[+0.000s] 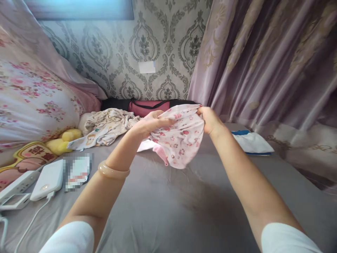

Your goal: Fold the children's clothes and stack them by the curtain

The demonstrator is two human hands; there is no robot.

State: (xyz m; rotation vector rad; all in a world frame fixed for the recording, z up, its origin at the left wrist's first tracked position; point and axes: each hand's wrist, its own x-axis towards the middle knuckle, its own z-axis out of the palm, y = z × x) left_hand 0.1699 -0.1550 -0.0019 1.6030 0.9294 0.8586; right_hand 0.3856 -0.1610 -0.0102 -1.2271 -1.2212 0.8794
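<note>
A thin white baby garment with a pink and red print (pixel 181 140) hangs above the grey bed, stretched between my two hands. My left hand (pixel 151 124), with a pale bangle (pixel 113 171) on its forearm, is closed on the garment's left side. At the upper right corner, my right hand (pixel 208 118) pinches the fabric. White and pink cloth (pixel 160 151) shows below my left hand; whether it belongs to the same garment I cannot tell. Behind my left wrist lies a heap of crumpled printed clothes (pixel 110 123).
Folded white and blue clothes (pixel 254 142) lie at the right. Along the left are a white power bank (pixel 48 180) with a cable, a power strip (pixel 18 184), a blurred packet (pixel 77 172) and yellow plush toys (pixel 63 140). A black and red roll (pixel 150 107) lies by the wall.
</note>
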